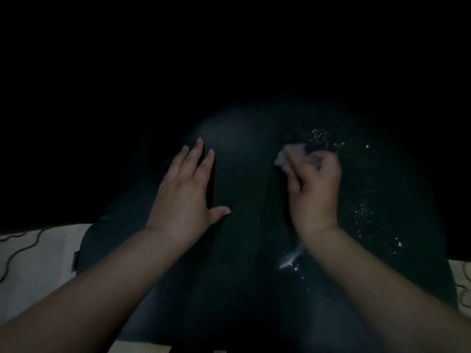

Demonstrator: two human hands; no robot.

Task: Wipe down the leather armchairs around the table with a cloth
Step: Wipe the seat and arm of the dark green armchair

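Bare forearms reach over a dark, smooth leather armchair (242, 250) — left hand (184, 192) flat, fingers straight; right hand (314, 189) clamps a crumpled pale cloth (286, 155) — surroundings lost in darkness.

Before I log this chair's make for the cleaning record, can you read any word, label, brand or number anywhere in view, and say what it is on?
None can be read. The armchair shows a small dark tab on its left edge, too dim and small to tell whether it bears text. The cloth in the right hand shows no print.
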